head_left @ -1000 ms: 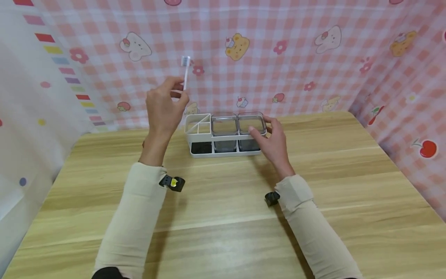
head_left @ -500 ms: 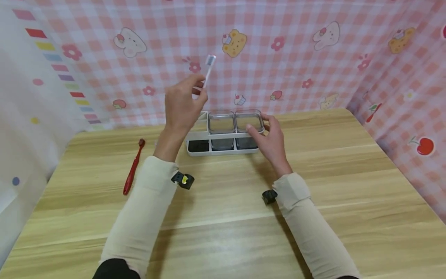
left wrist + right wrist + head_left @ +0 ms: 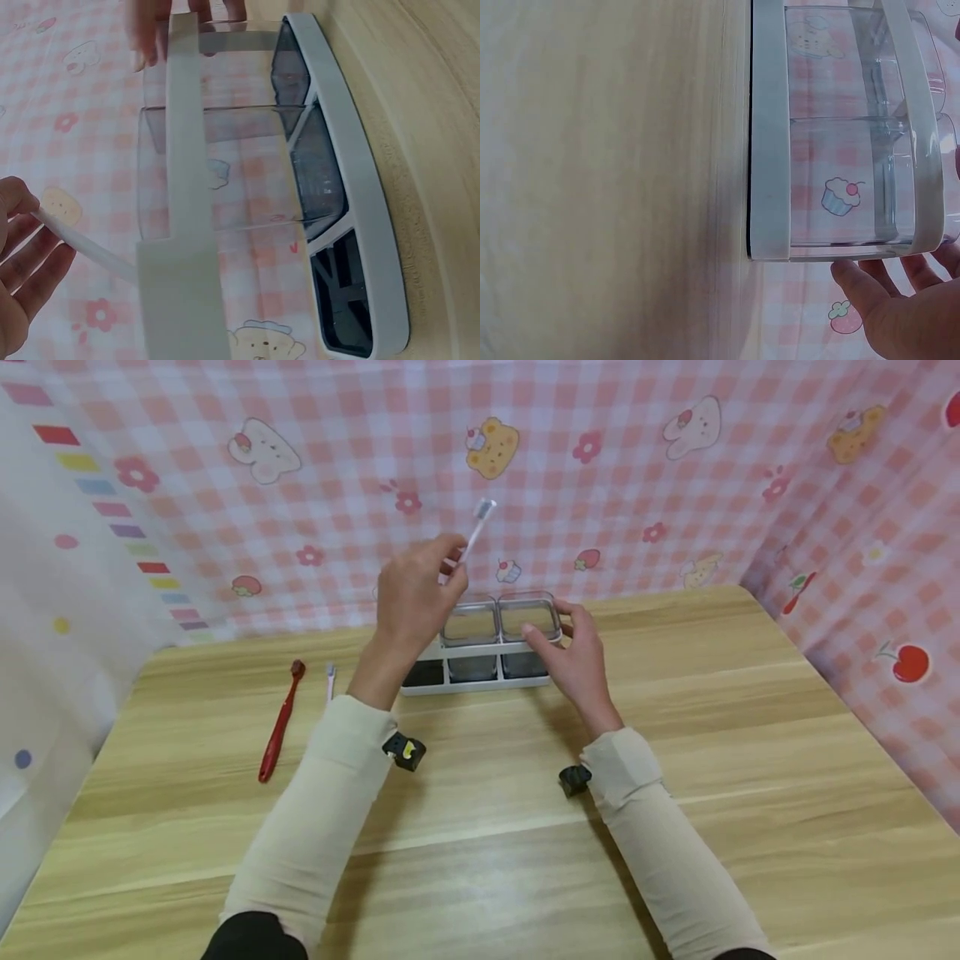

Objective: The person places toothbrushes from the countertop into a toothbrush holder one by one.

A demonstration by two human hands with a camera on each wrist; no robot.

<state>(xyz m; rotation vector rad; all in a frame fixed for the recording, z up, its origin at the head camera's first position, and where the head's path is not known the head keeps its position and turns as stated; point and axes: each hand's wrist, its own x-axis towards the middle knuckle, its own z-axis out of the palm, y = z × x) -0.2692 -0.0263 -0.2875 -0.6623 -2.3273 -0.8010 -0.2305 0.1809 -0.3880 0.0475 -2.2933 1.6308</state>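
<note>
My left hand [image 3: 420, 589] pinches a white toothbrush [image 3: 474, 535] by its handle, bristle head up and tilted to the right. It is over the left end of a white toothbrush holder [image 3: 498, 649], hiding the divided top section there. In the left wrist view, the lower end of the handle [image 3: 97, 255] passes behind the holder's upper band. Two clear cups [image 3: 840, 150] sit side by side in the holder. At the right end, my right hand [image 3: 581, 660] grips the holder, thumb at the front rim of the right cup and fingers around the side.
On the wooden table [image 3: 480, 827] to the left lies a red toothbrush [image 3: 281, 722]. Beside it is a pale pink toothbrush [image 3: 331, 683], partly hidden by the left sleeve. A pink checked cloth [image 3: 337, 485] hangs close behind the holder.
My left hand has moved right with the white toothbrush, which now leans further right. The two toothbrushes on the table have come out from behind the left arm. My right hand stays on the holder.
</note>
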